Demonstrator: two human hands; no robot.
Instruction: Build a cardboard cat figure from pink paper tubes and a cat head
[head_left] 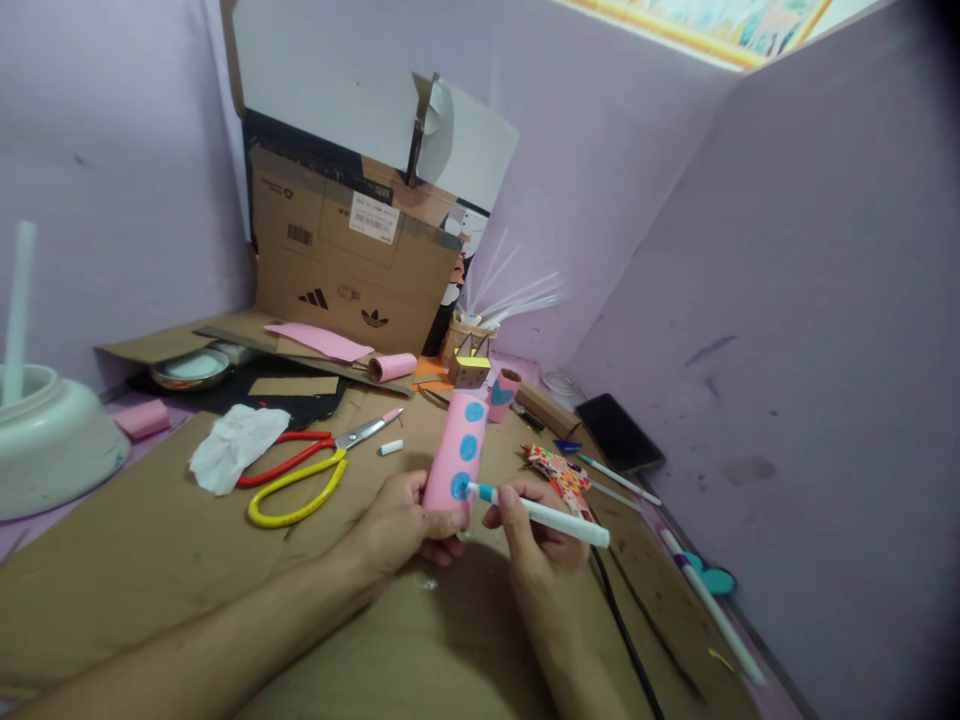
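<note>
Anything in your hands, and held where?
Left hand: pink tube, near end. Right hand: white marker, by its blue tip end.

Bkgd: pale lilac walls on 3 sides. L wall [112, 200] is plain w/ a sm. mark; back wall [600, 130] sits behind a lg. opened cardboard box [352, 270], upright, w/ printed logos + a white label. R wall [795, 330] has a few dk. smudges [711, 350] & meets the back wall at a slanting corner line. Up top, toward R, a yellow-edged frame [675, 30] w/ colorful, bright contents, cut off by the view; can't tell if window or pic. Work surface [90, 570]: brown cardboard over lilac. Light's soft, R edge v. dark.
</note>
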